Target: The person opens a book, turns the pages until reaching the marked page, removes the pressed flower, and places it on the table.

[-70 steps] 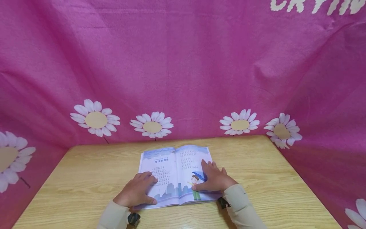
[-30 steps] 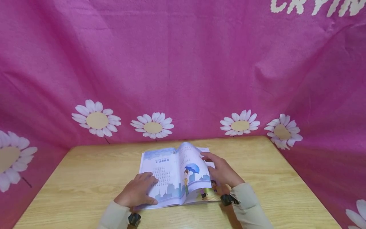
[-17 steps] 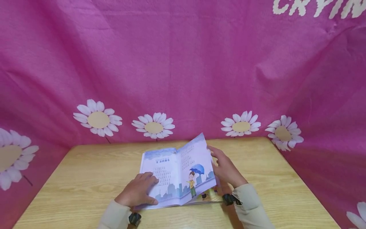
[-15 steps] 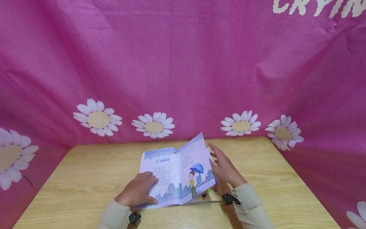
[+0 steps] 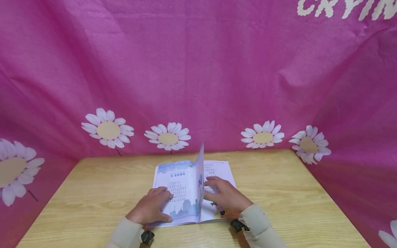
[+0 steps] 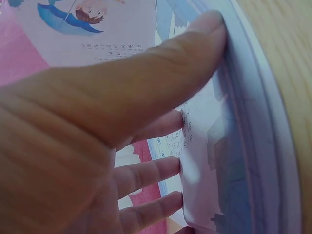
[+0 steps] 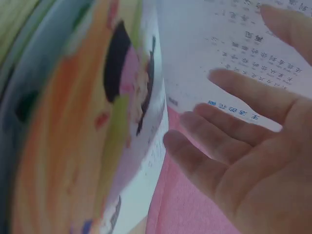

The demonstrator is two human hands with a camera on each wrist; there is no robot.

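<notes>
An illustrated book [image 5: 178,172] lies spread on the wooden table, with one page [image 5: 200,182] standing nearly upright at the spine. My left hand [image 5: 151,205] rests on the left-hand page, fingers spread. Its thumb [image 6: 161,73] lies near the book's lower edge in the left wrist view. To the right of the raised page, my right hand [image 5: 227,195] is over the right-hand page, its fingertips at or close to the raised page's back. Relaxed, uncurled fingers [image 6: 151,175] show on the left hand; those of the right hand [image 7: 253,151] are likewise extended beside printed text.
The pale wooden table [image 5: 102,193] extends around the book. A pink cloth [image 5: 217,75] with white daisies hangs behind and at both sides. A dark device [image 5: 147,237] is strapped at the left wrist, another [image 5: 238,226] at the right.
The page with the umbrella figure has lifted from the right side and swung left to nearly upright. My right hand has followed it leftward; the left hand has stayed in place.
</notes>
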